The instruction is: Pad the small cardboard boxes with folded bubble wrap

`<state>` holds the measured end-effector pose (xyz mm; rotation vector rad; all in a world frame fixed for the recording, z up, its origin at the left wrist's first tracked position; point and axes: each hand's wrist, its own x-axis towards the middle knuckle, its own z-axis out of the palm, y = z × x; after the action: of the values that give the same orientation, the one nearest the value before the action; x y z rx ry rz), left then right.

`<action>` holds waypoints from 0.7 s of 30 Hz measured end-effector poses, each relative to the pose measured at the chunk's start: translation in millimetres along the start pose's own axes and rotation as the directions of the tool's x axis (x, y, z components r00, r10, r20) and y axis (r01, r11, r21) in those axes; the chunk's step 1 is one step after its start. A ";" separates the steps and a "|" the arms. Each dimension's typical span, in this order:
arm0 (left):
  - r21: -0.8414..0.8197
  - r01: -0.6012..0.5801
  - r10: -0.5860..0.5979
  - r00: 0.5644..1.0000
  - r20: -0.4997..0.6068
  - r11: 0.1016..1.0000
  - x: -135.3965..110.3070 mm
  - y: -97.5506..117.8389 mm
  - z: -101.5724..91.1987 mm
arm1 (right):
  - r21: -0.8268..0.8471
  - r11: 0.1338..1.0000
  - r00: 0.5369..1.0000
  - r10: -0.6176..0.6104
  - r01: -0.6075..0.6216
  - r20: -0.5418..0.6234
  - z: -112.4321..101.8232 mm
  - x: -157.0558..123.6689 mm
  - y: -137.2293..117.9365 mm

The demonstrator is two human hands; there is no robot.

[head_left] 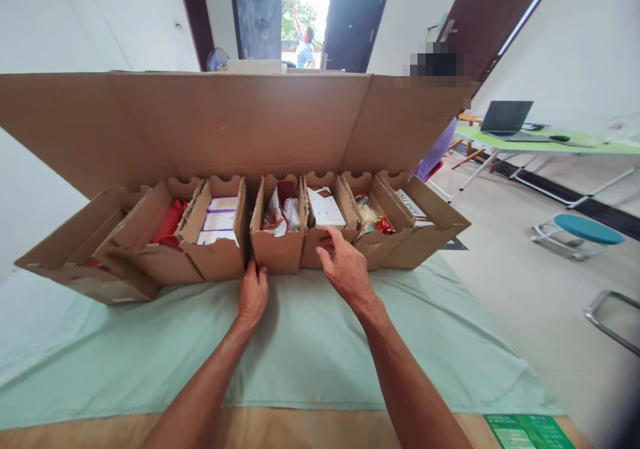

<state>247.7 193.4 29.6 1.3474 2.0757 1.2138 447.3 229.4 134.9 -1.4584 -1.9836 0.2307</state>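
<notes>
Where your left hand rests: your left hand (253, 295) lies on the cloth (300, 349) at the near left corner of the middle box (280, 252), fingertips touching its near wall.
Left fingers: loosely bent and released, closed on nothing.
Right hand: your right hand (346, 270) is raised at the near wall of the carton box (309, 252), just right of the middle box.
Right fingers: your fingers (336, 239) curl over the near rim with the thumb along the outer face. You cannot tell whether they pinch the wall.
Middle box: open-topped cardboard, fourth from the left in the row, at the far edge of the cloth, straight ahead of you. It touches the carton box on its right and holds clear packets (283, 212).
Carton box: open-topped, with a white carton (325, 207) leaning inside.
Row: the boxes stand side by side, fanning out to left and right. The cards box (217, 255), just left of the middle box, holds white cards (220, 219). The next one to the left shows something red (169, 225).
Sheet: a wide cardboard sheet (225, 122) rises behind the whole row and tilts toward you over it.
Cloth: pale green, creased, spread over a wooden table (275, 429).
Far right: a laptop (505, 119) sits on a green desk (595, 147), with a teal stool (587, 229) nearer on the floor.
Doorway: a person (303, 45) stands far off in daylight, one arm raised.
</notes>
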 end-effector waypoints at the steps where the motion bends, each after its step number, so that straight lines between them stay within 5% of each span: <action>1: -0.013 -0.001 0.001 1.000 0.009 1.000 -7.6 -3.1 -0.2 | 0.040 0.999 0.999 -0.024 0.025 -0.028 0.3 -3.8 2.6; 5: -0.040 -0.195 0.199 0.968 0.155 0.980 -76.8 -36.7 -4.9 | 0.195 0.977 0.991 -0.068 0.089 -0.116 -2.0 -23.6 -3.7; 6: -0.041 -0.326 0.326 0.915 0.237 0.945 -99.9 -48.5 -6.9 | 0.231 0.967 0.991 -0.091 0.112 -0.100 -2.3 -28.3 -11.8; 10: -0.172 -0.699 0.686 0.571 0.451 0.695 -170.7 -83.3 -19.1 | 0.346 0.907 0.948 -0.295 0.239 0.120 6.2 -34.0 -69.4; 12: -0.280 -0.676 0.710 0.517 0.478 0.681 -181.6 -85.7 -29.0 | 0.319 0.911 0.906 -0.344 0.260 0.244 17.0 -24.5 -104.2; 17: -0.394 -0.337 0.501 0.733 0.461 0.855 -172.5 -60.2 -56.7 | -0.049 0.967 0.878 -0.204 0.248 0.432 46.7 16.6 -162.5; 21: -0.430 -0.379 0.502 0.836 0.222 0.820 -174.7 -45.8 -74.2 | -0.151 0.955 0.891 -0.174 0.257 0.419 49.6 17.5 -166.8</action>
<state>252.5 -0.8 9.9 1.7586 1.2513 1.3616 283.7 196.1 187.0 -1.3764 -2.5514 0.2519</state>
